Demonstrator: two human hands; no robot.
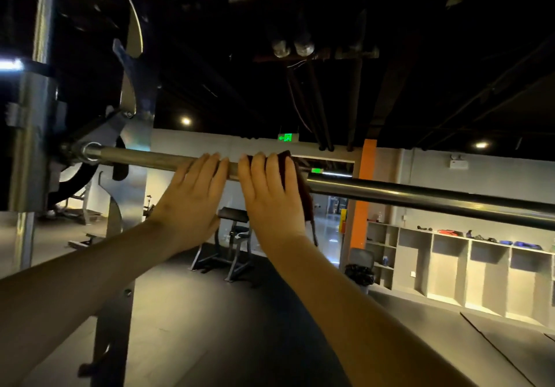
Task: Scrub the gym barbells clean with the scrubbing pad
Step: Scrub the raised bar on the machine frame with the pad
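A steel barbell (420,196) runs across the view from the rack at the left to the right edge, at about head height. My left hand (192,194) hooks its fingers over the bar left of centre. Right beside it my right hand (270,194) holds a dark maroon scrubbing pad (306,197) wrapped over the bar, fingers curled over the top. The pad's lower edge hangs below the bar past my right hand. The bar under both hands is hidden.
The bar's left end sits in a silver rack upright (30,146) with hooks. Beyond stand a padded bench machine (234,236), an orange pillar (360,200), a bin (360,275) and open shelving (450,266) along the right wall. Dark rubber floor lies below.
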